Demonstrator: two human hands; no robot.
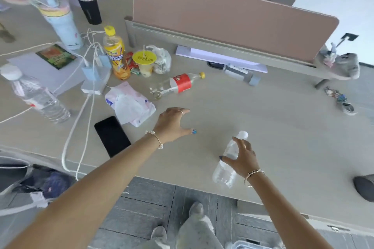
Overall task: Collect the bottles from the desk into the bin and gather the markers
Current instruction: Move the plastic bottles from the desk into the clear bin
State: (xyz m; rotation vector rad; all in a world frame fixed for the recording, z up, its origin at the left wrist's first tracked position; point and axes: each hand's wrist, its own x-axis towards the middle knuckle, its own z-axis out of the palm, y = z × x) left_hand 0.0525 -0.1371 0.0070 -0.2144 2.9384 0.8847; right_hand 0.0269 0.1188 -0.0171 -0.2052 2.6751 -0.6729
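Fingers (238, 143) of the right hand (243, 157) are curling around a small clear plastic water bottle with a white cap (229, 164), which is tilting over the near edge of the pale grey desk (273, 119); thumb and fingers are bracketing its upper body, though whether the grasp is fully closed cannot be told. The left hand (172, 125) is hovering spread and empty above bare desk surface, just short of a clear bottle with a red label and yellow cap (178, 85) lying on its side. Farther left, an orange-drink bottle with a yellow cap (115, 54) is standing upright among white charger cables (85, 79), and a large clear water bottle with a white cap (34, 97) is standing near the left edge. A clear bottle with a grey-blue end (240, 74) is lying beside the pink divider panel (232, 18).

Progress is judged to be early: four bottles are remaining on the desk and one is in hand. A clear container rim (247, 245), at the bottom of the view, may be the bin; its contents are not showing. No markers are identifiable, so gathering them appears not yet begun.
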